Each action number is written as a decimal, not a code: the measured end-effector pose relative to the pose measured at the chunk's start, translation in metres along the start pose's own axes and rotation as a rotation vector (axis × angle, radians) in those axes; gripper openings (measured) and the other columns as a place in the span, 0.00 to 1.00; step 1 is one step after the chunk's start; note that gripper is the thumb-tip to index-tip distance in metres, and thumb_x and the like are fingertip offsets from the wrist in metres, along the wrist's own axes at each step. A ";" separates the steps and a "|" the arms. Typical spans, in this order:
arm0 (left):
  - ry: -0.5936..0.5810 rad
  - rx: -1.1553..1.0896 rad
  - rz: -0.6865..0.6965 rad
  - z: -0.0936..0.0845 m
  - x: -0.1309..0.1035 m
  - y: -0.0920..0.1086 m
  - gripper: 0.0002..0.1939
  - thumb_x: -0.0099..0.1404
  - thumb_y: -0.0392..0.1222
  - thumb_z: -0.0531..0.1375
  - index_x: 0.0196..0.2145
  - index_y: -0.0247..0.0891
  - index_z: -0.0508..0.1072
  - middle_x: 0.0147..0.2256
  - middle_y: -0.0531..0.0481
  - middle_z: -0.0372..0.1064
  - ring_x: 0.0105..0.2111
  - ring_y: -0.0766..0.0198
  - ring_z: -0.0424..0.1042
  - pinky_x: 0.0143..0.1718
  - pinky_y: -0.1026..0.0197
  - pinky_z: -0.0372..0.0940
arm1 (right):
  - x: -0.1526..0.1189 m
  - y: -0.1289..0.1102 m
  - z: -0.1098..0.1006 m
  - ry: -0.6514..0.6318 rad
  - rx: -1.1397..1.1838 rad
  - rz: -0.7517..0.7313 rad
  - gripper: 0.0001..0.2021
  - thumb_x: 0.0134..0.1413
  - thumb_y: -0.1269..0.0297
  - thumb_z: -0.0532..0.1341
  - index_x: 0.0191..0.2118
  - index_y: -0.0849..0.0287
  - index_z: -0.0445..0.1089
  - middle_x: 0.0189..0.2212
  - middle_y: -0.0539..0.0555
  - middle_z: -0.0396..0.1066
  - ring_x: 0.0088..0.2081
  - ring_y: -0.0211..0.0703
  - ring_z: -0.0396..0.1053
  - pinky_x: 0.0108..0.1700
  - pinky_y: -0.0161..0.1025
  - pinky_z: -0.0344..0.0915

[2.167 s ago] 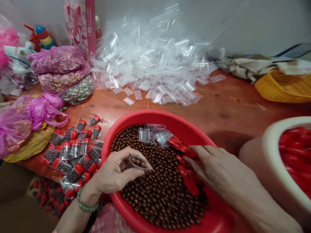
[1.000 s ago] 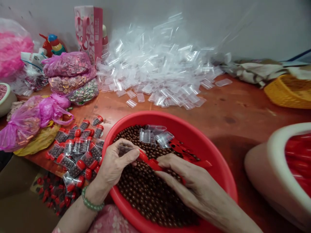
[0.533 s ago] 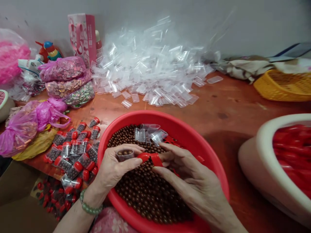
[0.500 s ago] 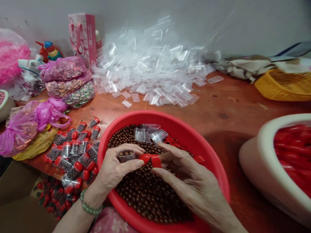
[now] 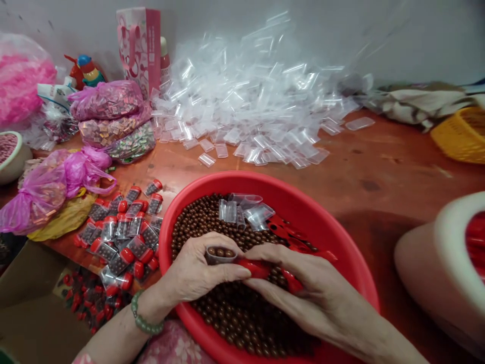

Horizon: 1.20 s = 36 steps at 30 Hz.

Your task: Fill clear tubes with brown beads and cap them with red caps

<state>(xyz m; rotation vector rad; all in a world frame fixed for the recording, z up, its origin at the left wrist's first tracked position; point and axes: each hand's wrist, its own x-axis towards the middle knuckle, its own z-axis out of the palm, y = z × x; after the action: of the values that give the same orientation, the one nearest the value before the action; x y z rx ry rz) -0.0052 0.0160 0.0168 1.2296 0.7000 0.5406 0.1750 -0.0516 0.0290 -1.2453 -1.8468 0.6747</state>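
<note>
My left hand (image 5: 202, 270) is closed around a clear flat plastic tube (image 5: 220, 254) with brown balls showing at its open top. Its thumb also presses on a red plastic cap (image 5: 256, 269). My right hand (image 5: 303, 288) meets it from the right, thumb and forefinger pinching the other end of that cap. Another red piece (image 5: 292, 281) shows under the right palm; whether the hand holds it, I cannot tell. Both hands are over a red basin (image 5: 333, 222) of glossy brown balls (image 5: 204, 217), where several clear tubes (image 5: 257, 215) and red caps (image 5: 284, 227) also lie.
Filled tubes with red ends (image 5: 123, 225) lie left of the basin, above an open cardboard box (image 5: 30, 303) holding more. Loose clear tubes (image 5: 246, 101) form a heap against the wall. Pink bags (image 5: 109, 101) stand at left. A pale tub (image 5: 420, 247) of red pieces is at right.
The view has shifted, so the surroundings sit further left or right in frame. My hands have drawn closer together over the basin, the right fingers now overlapping the red cap beside the left thumb.
</note>
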 end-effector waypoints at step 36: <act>-0.125 -0.278 -0.211 -0.007 -0.001 -0.005 0.23 0.49 0.58 0.67 0.21 0.35 0.65 0.19 0.58 0.59 0.17 0.75 0.58 0.19 0.69 0.54 | 0.027 -0.009 0.045 0.325 0.143 0.183 0.07 0.55 0.72 0.63 0.37 0.51 0.72 0.31 0.48 0.74 0.31 0.39 0.73 0.35 0.36 0.72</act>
<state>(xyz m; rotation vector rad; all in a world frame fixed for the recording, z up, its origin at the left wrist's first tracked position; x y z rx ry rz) -0.0112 0.0190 0.0112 0.9090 0.6170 0.3686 0.1274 -0.0296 0.0201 -1.3512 -1.4086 0.6463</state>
